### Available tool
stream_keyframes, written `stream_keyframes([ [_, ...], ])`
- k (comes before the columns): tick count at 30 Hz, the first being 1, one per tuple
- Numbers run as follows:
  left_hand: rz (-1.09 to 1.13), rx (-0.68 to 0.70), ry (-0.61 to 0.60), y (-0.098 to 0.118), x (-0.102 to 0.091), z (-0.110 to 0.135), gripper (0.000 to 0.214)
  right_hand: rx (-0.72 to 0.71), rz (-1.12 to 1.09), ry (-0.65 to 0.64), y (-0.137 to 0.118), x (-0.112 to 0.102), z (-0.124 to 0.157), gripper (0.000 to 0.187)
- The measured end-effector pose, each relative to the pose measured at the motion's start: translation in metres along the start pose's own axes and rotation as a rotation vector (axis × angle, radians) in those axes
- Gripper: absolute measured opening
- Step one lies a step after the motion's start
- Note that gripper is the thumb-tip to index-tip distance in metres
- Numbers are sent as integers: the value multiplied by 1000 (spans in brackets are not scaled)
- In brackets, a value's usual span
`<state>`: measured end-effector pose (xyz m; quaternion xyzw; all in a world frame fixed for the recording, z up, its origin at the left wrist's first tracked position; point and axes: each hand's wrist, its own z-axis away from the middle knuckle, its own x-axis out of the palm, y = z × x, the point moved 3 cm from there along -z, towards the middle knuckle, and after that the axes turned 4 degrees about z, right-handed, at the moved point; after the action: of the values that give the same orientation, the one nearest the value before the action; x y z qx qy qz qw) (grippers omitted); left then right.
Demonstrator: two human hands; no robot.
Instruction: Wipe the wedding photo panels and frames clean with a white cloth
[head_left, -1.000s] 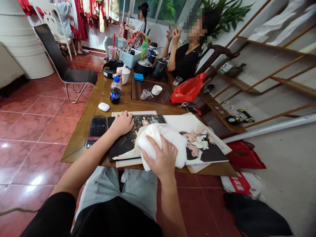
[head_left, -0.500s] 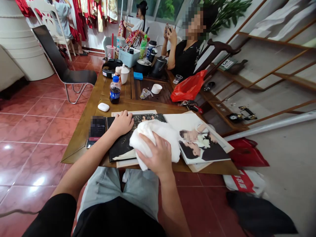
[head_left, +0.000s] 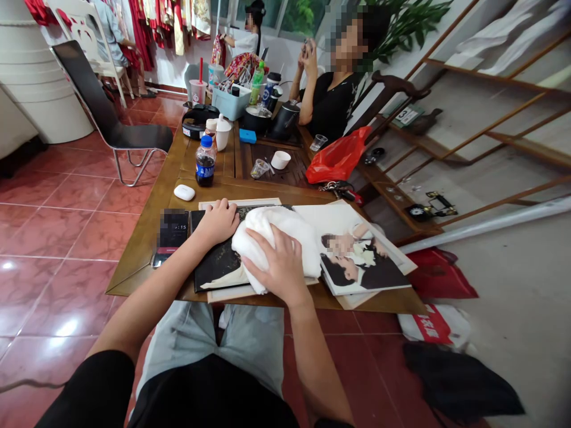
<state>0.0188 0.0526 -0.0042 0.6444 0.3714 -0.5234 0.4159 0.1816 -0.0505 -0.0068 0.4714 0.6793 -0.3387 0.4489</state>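
Observation:
A photo album (head_left: 218,270) lies spread on the wooden table in front of me, with a dark left page and a right page that carries a photo of people. My left hand (head_left: 219,222) rests flat on the upper part of the dark page, fingers stretched. In my right hand (head_left: 281,264) is a bunched white cloth (head_left: 306,235), pressed onto the album around its middle and hiding part of the left page. Pale boards or frames stick out from beneath the album. A phone (head_left: 173,232) lies left of it, close to my left forearm.
Beyond the album stand a cola bottle (head_left: 205,163), a white earbud case (head_left: 184,192), a small white cup (head_left: 281,160) and a red plastic bag (head_left: 339,157). A person (head_left: 332,101) sits at the far right side holding something up. Wooden shelves (head_left: 450,148) flank the right.
My right hand has slid the white cloth slightly away from me over the album. My left hand stays in place on the page. The whole view has shifted a little.

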Motion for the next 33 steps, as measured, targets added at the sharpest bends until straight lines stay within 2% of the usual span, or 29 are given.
stream_keyframes([
  [5, 0, 3, 2, -1, 2, -1, 39, 2, -66, -24, 8, 1, -5, 56],
  [14, 6, 1, -13, 2, -2, -1, 40, 170, -10, 1, 49, 15, -19, 59],
  [17, 10, -4, -14, 2, -2, 0, 40, 168, 12, 8, 47, 18, -25, 60],
  [22, 16, 3, -13, 1, 0, 0, 40, 57, -29, -31, 31, 17, -38, 57],
  [25, 19, 5, -21, 1, -1, 0, 40, 35, -71, -59, 31, 17, -44, 56],
  [33, 23, 2, -28, 3, -4, 1, 40, 218, -45, -39, 36, 23, -57, 58],
])
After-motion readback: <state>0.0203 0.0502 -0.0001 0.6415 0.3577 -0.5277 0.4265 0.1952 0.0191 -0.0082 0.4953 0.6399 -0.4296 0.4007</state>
